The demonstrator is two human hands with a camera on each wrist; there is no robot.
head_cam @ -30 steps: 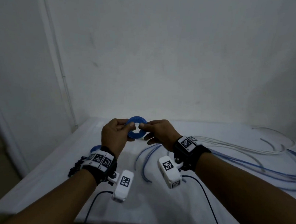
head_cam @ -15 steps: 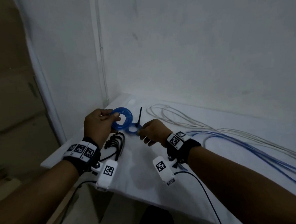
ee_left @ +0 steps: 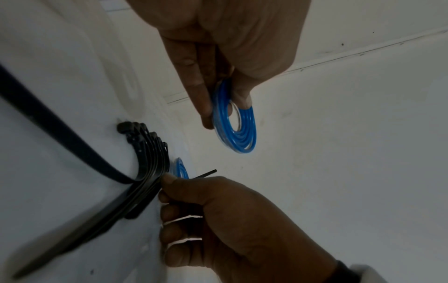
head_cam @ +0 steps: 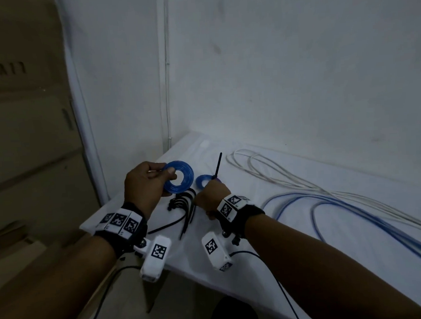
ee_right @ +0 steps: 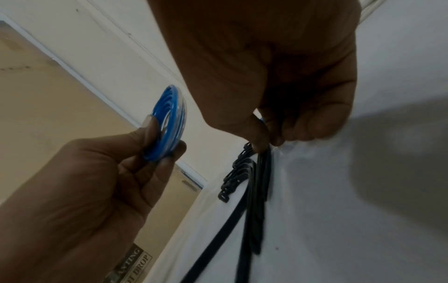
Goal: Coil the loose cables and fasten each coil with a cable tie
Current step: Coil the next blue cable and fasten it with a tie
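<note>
The left hand (head_cam: pixel 145 184) is now holding the blue coil (head_cam: pixel 178 177) alone, thumb and fingers pinching its rim and keeping it lifted above the table (head_cam: pixel 269 229). A second ago both hands were pinching this coil together in front of the chest; since then the right hand (head_cam: pixel 212 195) has let go and dropped toward five o'clock of the coil, down to the bundle of black cable ties (head_cam: pixel 182 204) lying on the table. Its fingers are curling onto the bundle, thumb and forefinger seemingly pinching one strap, though the wrist view is too dark to be sure that only one is caught. Just past the right knuckles, at about one o'clock, a second blue coil (head_cam: pixel 202 180) is resting on the table with a black tie tail (head_cam: pixel 218 165) sticking up from it, so it is probably fastened already. Loose blue cables (head_cam: pixel 328 202) and white cables (head_cam: pixel 278 170) are still sprawling at three o'clock. The winding of this coil looks finished, and the fastening step is beginning.
</note>
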